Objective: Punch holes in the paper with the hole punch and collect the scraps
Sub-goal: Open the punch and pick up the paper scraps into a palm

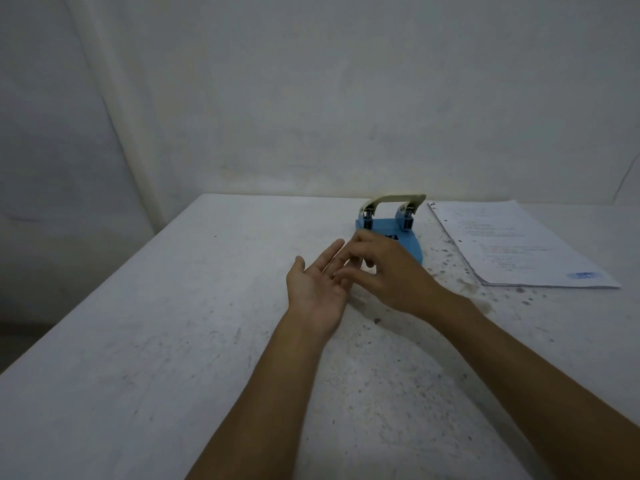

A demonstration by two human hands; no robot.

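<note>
A blue hole punch (401, 230) with a cream lever stands on the white table (173, 323), near its far edge. A stack of printed paper (512, 247) lies flat to the right of it. My left hand (317, 285) rests palm up, fingers spread, just in front of the punch. My right hand (384, 268) hovers over the left fingers, palm down, with fingertips curled and pinched together above them. Whether tiny scraps sit between the fingers or in the palm is too small to tell.
Dark specks and stains dot the tabletop (450, 271) between the punch and the paper. A plain white wall (311, 98) rises right behind the table. The table's left edge runs diagonally toward the lower left.
</note>
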